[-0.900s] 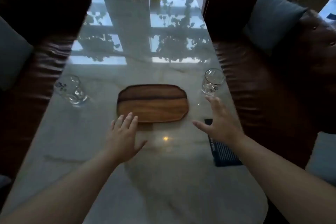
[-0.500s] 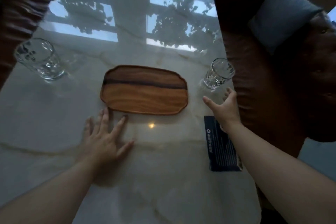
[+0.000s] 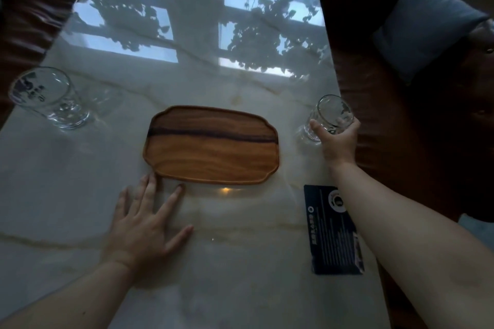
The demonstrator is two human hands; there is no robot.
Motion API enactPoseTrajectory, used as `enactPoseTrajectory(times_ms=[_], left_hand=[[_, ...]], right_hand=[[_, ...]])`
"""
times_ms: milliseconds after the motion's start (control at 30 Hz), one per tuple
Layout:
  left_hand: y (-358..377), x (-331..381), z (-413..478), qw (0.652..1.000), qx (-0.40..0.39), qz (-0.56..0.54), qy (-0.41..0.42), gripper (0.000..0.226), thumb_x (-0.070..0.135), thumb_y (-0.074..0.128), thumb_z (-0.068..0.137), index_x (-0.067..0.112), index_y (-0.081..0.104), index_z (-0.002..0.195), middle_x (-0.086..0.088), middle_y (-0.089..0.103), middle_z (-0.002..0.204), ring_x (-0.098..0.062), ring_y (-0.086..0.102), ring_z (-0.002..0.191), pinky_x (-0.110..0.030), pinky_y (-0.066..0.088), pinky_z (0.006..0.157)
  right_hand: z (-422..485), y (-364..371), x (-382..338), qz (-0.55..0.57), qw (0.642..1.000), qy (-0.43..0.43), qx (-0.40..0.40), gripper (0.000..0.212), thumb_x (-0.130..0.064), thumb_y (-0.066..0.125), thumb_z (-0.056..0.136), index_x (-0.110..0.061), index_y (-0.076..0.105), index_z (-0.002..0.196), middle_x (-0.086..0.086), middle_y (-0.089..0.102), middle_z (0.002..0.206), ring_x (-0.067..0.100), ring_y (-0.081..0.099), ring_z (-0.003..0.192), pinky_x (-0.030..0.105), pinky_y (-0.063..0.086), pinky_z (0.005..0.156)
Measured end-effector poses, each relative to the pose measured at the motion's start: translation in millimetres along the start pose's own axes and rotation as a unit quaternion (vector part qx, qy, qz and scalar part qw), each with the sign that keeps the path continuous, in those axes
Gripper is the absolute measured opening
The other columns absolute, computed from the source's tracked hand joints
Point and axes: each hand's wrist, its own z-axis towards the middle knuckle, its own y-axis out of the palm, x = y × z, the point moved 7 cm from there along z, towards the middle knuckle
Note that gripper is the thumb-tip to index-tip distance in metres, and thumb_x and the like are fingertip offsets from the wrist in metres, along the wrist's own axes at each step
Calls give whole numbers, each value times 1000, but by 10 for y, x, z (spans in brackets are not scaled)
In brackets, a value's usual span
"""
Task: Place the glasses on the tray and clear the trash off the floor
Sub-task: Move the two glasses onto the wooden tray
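Observation:
A wooden tray (image 3: pixel 211 145) lies bare in the middle of the glossy marble table (image 3: pixel 80 195). To its right stands a clear glass (image 3: pixel 330 115), and my right hand (image 3: pixel 338 139) wraps around its near side, thumb on the left wall. The glass still rests on the table. A second clear glass (image 3: pixel 49 99) stands at the far left, untouched. My left hand (image 3: pixel 144 224) lies flat on the table with fingers spread, fingertips just at the tray's near-left corner. No trash on the floor is in view.
A dark blue printed card (image 3: pixel 331 230) lies on the table near the right edge, partly under my right forearm. Brown leather seats flank the table, the right one (image 3: pixel 401 128) carrying a grey cushion (image 3: pixel 425 21). Window and leaves reflect in the far tabletop.
My right hand has reached forward and closed around the right glass. My left hand has settled flat near the tray's corner. The view has moved closer over the table.

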Motion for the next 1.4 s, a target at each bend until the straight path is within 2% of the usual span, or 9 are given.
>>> enactPoseTrajectory(times_ms=[167,300,433,567,700,900,1033,1167,1400], left_hand=[[4,0,-8,1000,4,-7,-5,81,78,19,78,30,37,141,-27,30,149,-35,26,141,-57,18,112],[-4,-7,-11,1000,7,-11,-7,81,77,21,77,30,37,141,-27,30,150,-34,25,141,-58,20,111],[-5,3,0,1000,5,-10,-6,81,77,23,77,29,42,139,-27,35,147,-34,31,138,-56,21,111],[-31,1,-2,1000,10,-3,0,79,75,34,75,29,46,137,-27,39,145,-34,33,137,-52,20,110],[-83,-6,-38,999,25,-36,9,72,70,41,77,27,49,134,-23,40,145,-32,33,138,-48,18,112],[-621,-465,-30,963,179,-190,-68,51,51,53,82,11,57,114,-16,57,125,-32,52,117,-38,39,100],[-1099,-1112,168,904,297,-243,-188,71,52,65,74,2,47,122,-19,50,120,-31,45,115,-36,34,101],[-1271,-1619,410,841,322,-323,-291,111,52,81,60,6,21,141,-20,26,143,-30,27,135,-37,25,113],[-1233,-1923,769,846,301,-337,-284,131,53,85,51,10,8,148,-17,16,153,-26,15,142,-28,15,112]], right_hand=[[-2,22,-33,10,1000,4,-18,86,-25,85,69,-14,33,136,5,50,127,18,56,113,29,50,93],[-125,52,-178,8,999,-24,-44,84,-25,84,71,-14,35,137,4,52,125,15,57,110,15,46,79],[-363,175,-370,14,992,-61,-109,81,-29,85,69,-19,37,134,5,54,127,18,57,115,28,51,90],[-699,478,-615,8,975,-101,-198,84,-23,86,66,-15,37,135,9,54,128,18,57,114,15,51,85],[-990,900,-834,22,958,-122,-259,85,-21,90,62,-15,40,131,10,55,126,21,59,115,29,53,92],[-1252,1502,-1037,37,940,-149,-303,84,-35,89,58,-24,42,127,4,58,122,18,60,113,29,51,95],[-1367,1807,-1128,54,930,-152,-331,85,-28,88,61,-18,41,131,7,57,125,14,58,112,14,49,87],[-1429,1984,-1245,33,922,-175,-344,92,-46,84,54,-23,41,131,2,59,124,14,59,112,31,50,96],[-1450,2104,-1341,32,911,-193,-364,91,-53,81,50,-30,40,128,0,58,124,15,58,113,40,48,101]])
